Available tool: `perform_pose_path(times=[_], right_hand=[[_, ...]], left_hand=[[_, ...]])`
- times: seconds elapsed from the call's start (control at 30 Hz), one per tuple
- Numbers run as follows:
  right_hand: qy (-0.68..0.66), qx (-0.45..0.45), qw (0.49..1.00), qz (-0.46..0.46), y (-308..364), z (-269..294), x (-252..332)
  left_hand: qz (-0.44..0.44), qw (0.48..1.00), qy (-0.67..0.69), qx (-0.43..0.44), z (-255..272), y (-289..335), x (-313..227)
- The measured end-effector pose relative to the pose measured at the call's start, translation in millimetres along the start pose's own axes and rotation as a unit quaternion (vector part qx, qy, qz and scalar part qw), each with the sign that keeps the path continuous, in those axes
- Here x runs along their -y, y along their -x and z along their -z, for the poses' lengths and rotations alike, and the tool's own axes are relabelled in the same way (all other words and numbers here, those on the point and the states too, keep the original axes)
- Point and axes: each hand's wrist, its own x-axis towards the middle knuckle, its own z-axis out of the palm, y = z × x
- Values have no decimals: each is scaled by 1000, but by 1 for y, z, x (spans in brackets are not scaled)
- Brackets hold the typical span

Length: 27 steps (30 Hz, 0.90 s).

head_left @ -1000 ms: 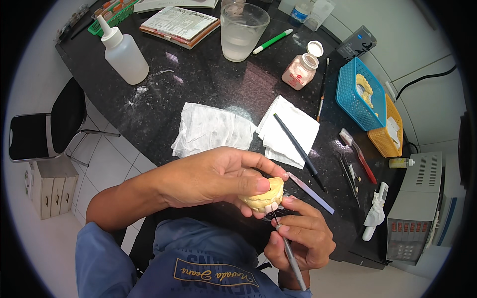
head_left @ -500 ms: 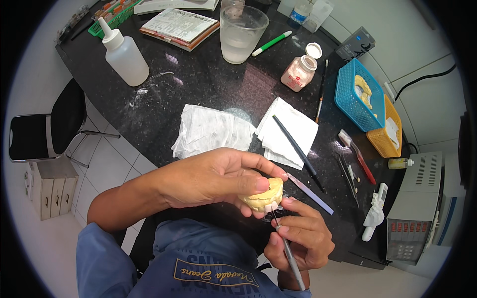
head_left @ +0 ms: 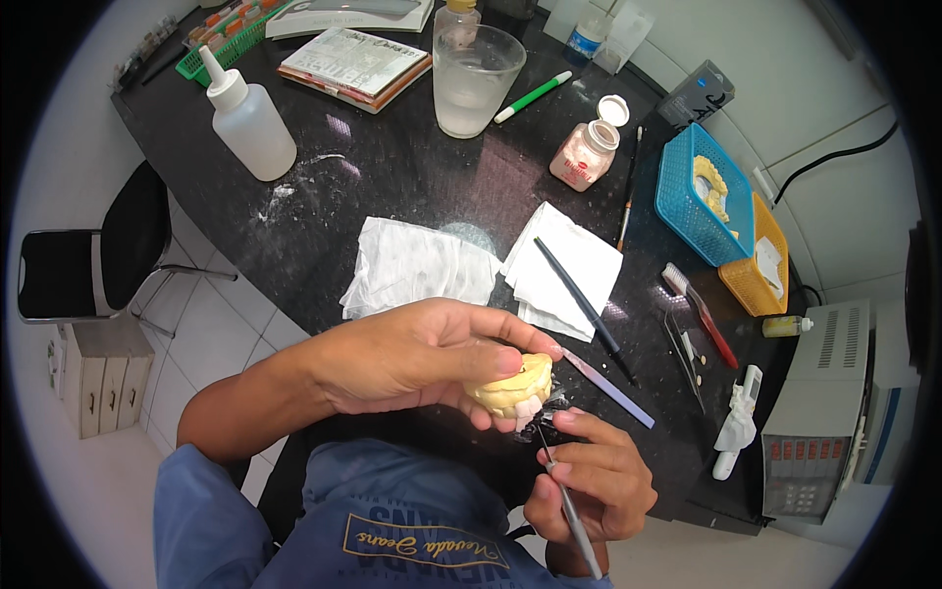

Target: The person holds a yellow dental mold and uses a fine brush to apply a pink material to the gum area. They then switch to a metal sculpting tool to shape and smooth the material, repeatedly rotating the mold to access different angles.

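My left hand [head_left: 432, 355] grips a yellow plaster dental model [head_left: 502, 395], thumb on top and fingers beneath. Pale pinkish-white teeth [head_left: 527, 410] show on the model's edge facing my right hand. My right hand [head_left: 596, 479] pinches a thin metal dental carving tool [head_left: 572, 515] like a pen. Its dark, slender tip points up toward the teeth, with a small gap between. Just beyond the left fingertips, a lilac strip-shaped file [head_left: 610, 389] lies on the dark table.
White tissues [head_left: 422, 267], a folded napkin [head_left: 567, 257] and a dark pen-like tool [head_left: 579, 294] lie ahead. Farther back stand a squeeze bottle [head_left: 257, 133], a plastic cup [head_left: 471, 88] and an open powder jar [head_left: 586, 155]. Rightward are tweezers [head_left: 684, 361], a toothbrush [head_left: 706, 319] and a blue basket [head_left: 687, 221].
The carving tool's tip has drawn back from the teeth, and my right hand has shifted slightly down. The model has moved a little left and turned slightly in my left hand.
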Motion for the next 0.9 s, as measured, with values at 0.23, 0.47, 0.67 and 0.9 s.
perform_pose_path(times=[0.23, 0.47, 0.67, 0.9], right_hand=[[-65, -104, 987, -108, 15, -2, 1], [17, -73, 988, -133, -10, -7, 6], [48, -73, 989, -122, -8, -4, -4], [-37, -12, 988, -151, -9, 8, -8]], left_hand=[[-93, 994, 38, -42, -5, 1, 10], [-206, 971, 94, -74, -29, -15, 43], [-292, 949, 33, -113, -37, -20, 60], [-317, 934, -122, -116, -26, -4, 59]])
